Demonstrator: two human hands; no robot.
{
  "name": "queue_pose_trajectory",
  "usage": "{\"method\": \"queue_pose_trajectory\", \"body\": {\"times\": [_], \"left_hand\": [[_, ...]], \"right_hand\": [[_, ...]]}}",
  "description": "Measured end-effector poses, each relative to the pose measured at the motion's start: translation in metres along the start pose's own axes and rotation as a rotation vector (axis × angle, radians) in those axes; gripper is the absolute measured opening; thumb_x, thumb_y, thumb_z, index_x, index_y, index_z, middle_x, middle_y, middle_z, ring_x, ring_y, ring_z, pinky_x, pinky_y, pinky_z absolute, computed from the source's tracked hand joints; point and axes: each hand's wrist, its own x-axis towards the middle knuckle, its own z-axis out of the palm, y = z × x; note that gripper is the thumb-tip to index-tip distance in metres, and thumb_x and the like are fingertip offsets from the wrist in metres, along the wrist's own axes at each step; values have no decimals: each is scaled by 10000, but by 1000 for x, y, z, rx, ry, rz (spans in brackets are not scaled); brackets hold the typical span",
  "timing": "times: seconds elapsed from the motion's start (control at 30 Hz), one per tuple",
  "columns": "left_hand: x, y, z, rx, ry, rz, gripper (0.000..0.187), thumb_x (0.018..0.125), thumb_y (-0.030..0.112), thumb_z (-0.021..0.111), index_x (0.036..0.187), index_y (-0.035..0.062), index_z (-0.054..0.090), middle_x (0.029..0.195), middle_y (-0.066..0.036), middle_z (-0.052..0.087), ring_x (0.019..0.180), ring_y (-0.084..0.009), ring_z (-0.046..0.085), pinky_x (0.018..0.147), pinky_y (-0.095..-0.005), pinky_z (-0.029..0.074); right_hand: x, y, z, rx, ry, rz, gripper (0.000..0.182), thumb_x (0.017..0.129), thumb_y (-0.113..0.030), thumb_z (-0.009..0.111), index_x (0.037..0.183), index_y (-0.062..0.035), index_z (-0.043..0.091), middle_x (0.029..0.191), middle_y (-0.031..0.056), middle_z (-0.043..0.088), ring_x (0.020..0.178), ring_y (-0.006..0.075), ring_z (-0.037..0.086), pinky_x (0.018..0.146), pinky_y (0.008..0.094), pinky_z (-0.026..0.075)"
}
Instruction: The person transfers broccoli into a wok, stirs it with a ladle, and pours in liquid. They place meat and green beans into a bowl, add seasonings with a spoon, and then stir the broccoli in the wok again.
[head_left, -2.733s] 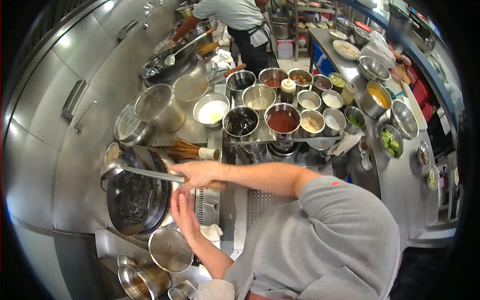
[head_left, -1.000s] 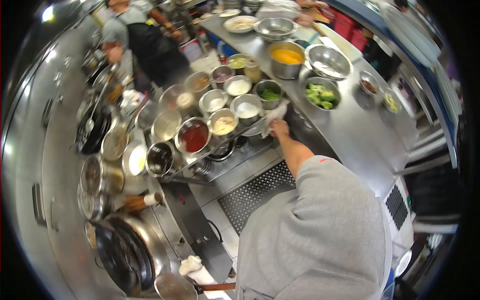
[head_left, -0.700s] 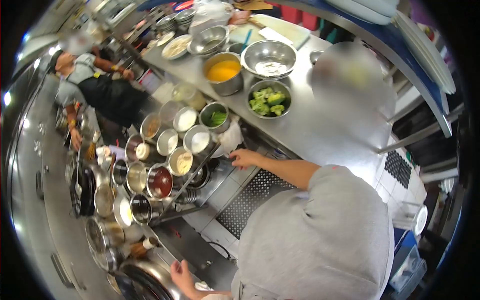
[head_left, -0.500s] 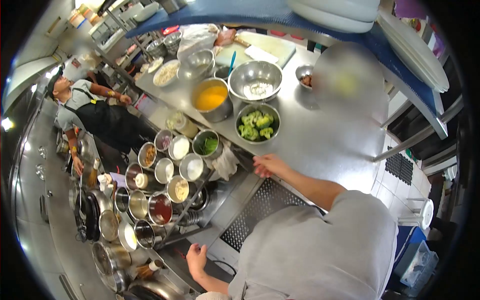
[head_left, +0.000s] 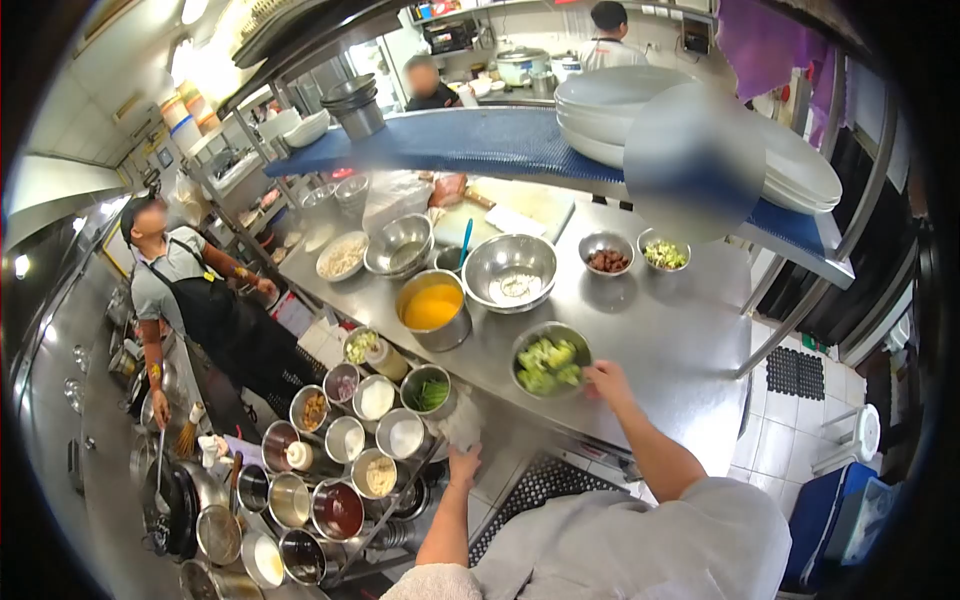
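My right hand [head_left: 606, 383] has its fingers closed on the right rim of a metal bowl of broccoli [head_left: 549, 362], over the steel counter [head_left: 660, 330]. Lower and to the left, my left hand [head_left: 464, 466] is at the bottom of a whitish cloth [head_left: 460, 422] that hangs at the counter's edge; its grip is too small to make out. A large steel bowl with white contents [head_left: 510, 272] stands behind the broccoli, beside a pot of orange liquid [head_left: 431, 308].
Metal containers of ingredients [head_left: 338, 508] fill the lower left. A cutting board [head_left: 550, 203] lies at the back under a blue shelf [head_left: 480, 140] with stacked plates. A co-worker [head_left: 200, 290] stands at the left by a wok [head_left: 178, 510]. Two people are in the background.
My right hand has moved to the broccoli bowl, which has shifted away from the large steel bowl. My left hand has risen to the cloth. The view has tilted up.
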Motion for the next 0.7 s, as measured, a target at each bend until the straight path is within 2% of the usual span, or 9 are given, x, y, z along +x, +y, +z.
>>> {"method": "queue_pose_trajectory", "body": {"times": [0.03,0.07,0.17,0.27,0.37,0.47,0.57,0.6,0.7], "left_hand": [[-2,9,4,-52,42,9,678,775,183,715,1332,110,334,1214,-92,500,989,-222,531,694,-325,484],[-7,18,5,-50,61,21,594,801,182,683,1313,160,382,1213,-73,505,980,-217,536,691,-320,474],[40,-14,-13,-21,-90,-28,468,848,173,622,1271,119,428,1182,-73,532,956,-207,559,690,-324,489],[36,-9,-15,-145,-88,-52,355,895,175,550,1226,79,462,1160,-78,551,942,-202,579,678,-314,510],[38,-15,-15,-216,-117,-12,241,937,178,508,1153,73,480,1012,-81,592,733,-180,588,625,-306,505],[45,-17,-21,-154,-141,-25,204,947,226,503,1075,67,519,886,-59,612,639,-156,564,548,-288,468],[35,-4,-20,-79,-47,-91,216,952,261,499,995,54,538,795,-40,606,595,-142,547,513,-283,444],[26,3,-17,-132,-9,-74,308,928,317,547,1018,23,554,833,-56,608,649,-141,567,531,-271,454],[18,1,-12,41,163,261,474,902,352,572,1174,-33,524,953,-142,638,799,-239,631,668,-340,520]], "right_hand": [[-3,5,-23,-42,24,-20,197,852,-209,604,776,-27,609,699,57,602,586,153,622,473,276,509],[-9,10,-47,-15,49,-22,197,846,-217,610,764,-38,612,674,44,593,564,143,597,487,279,511],[-33,22,-111,-18,142,-1,163,836,-217,624,774,-66,624,665,29,586,548,134,579,495,284,514],[-64,30,-147,47,182,18,324,891,-360,572,849,-41,613,732,71,613,586,178,622,492,298,519],[-92,24,-163,115,160,61,521,918,-516,474,905,-9,593,792,109,627,619,214,649,492,304,522],[-93,31,-178,126,160,56,679,911,-626,375,934,22,576,829,139,627,641,229,656,499,298,526],[-84,28,-175,100,239,52,681,908,-629,380,938,23,572,815,135,620,645,224,650,503,289,526],[-83,22,-171,135,251,70,556,915,-534,481,901,11,588,785,107,611,627,194,626,506,277,522],[-63,28,-171,-43,130,10,388,878,-382,620,825,2,617,724,72,601,585,157,602,516,267,517]]}}
